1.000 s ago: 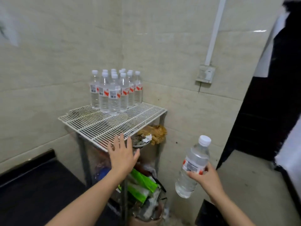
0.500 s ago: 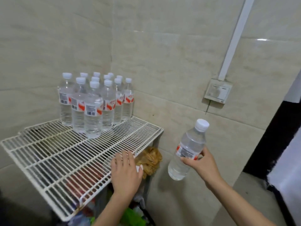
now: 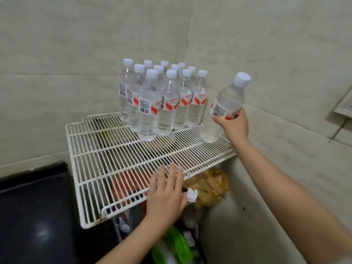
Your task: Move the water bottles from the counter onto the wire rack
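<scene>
The right hand (image 3: 233, 124) grips a clear water bottle (image 3: 226, 103) around its labelled middle, fingers and thumb curled round it from the near side. The bottle leans, its white cap up and away from the hand and its base down to the left of the wrist, over the right end of the white wire rack (image 3: 114, 159). Whether the base touches the wires cannot be told. Just to the left of this hand and a little beyond it, a tight group of upright bottles (image 3: 162, 103) with white caps and red-and-white labels stands on the back of the rack, in the corner of the tiled wall (image 3: 266, 44). There is a gap between the group and the held bottle. The left hand (image 3: 165, 197) lies flat and palm down at the rack's front edge, fingers straight and close together, tips reaching over the wires; it holds nothing, and whether it presses on the rack or hovers over it is unclear. Right of this hand, below the rack, sits a crumpled yellowish bag (image 3: 209, 187) with a bit of white paper on it. Beneath the left wrist is green packaging (image 3: 177, 244) among other clutter. Well to the left of the left hand is a black counter (image 3: 32, 206). Far to the right of the right hand, a wall socket (image 3: 344, 105) shows at the edge of view.
</scene>
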### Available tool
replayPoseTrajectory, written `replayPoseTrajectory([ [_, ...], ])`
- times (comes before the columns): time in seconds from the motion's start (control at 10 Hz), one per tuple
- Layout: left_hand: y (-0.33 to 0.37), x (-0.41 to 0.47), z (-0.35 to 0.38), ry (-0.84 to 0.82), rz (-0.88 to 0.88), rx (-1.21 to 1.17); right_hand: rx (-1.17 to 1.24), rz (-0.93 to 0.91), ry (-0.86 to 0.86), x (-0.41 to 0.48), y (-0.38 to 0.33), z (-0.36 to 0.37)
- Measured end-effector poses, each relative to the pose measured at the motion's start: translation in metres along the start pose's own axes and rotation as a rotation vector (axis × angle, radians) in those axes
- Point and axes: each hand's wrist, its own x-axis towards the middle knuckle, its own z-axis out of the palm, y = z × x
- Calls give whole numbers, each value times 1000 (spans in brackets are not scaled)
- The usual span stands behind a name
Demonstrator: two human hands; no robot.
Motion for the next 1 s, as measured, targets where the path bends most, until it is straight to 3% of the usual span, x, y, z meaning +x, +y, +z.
replayPoseTrajectory([
  [0.3,8,0,5,49,-75,211,45,35,-110,69,24,49],
  [0.5,13,-22,-6,184,-277,303,-12,12,-184,91,39,52],
  [0.7,17,-46,-16,67,-475,380,-28,15,-358,96,44,35],
  [0.8,21,-49,-17,15,-514,376,8,12,-458,93,44,29],
  [1.0,22,-48,-16,33,-514,327,93,-60,-485,105,42,15],
])
